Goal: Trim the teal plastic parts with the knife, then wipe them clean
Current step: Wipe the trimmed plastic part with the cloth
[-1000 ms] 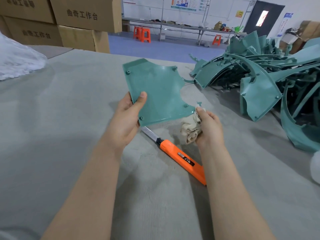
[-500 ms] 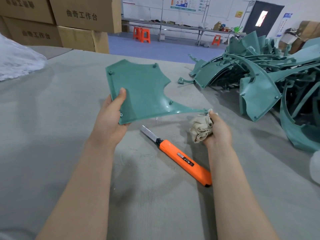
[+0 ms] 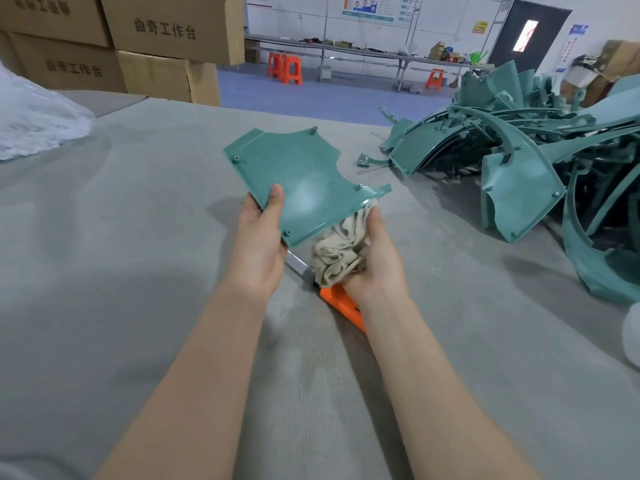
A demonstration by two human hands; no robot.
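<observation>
I saw the left hand [image 3: 258,244] gripping the teal panel [image 3: 298,181] above the counter [image 3: 138,237], tapered tip pointing right. The right hand [image 3: 377,261] had its fingers [image 3: 375,220] closed on the cloth [image 3: 337,252] at the panel's near edge, over the knife [image 3: 341,301].

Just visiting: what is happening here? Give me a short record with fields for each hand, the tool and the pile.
left hand: holds the teal panel by its near edge, thumb on top
right hand: grips a beige rag against the panel's lower edge
knife: lies on the grey table, partly hidden by the right hand
pile: more teal parts heaped at the right
stage: looks like wiping
</observation>
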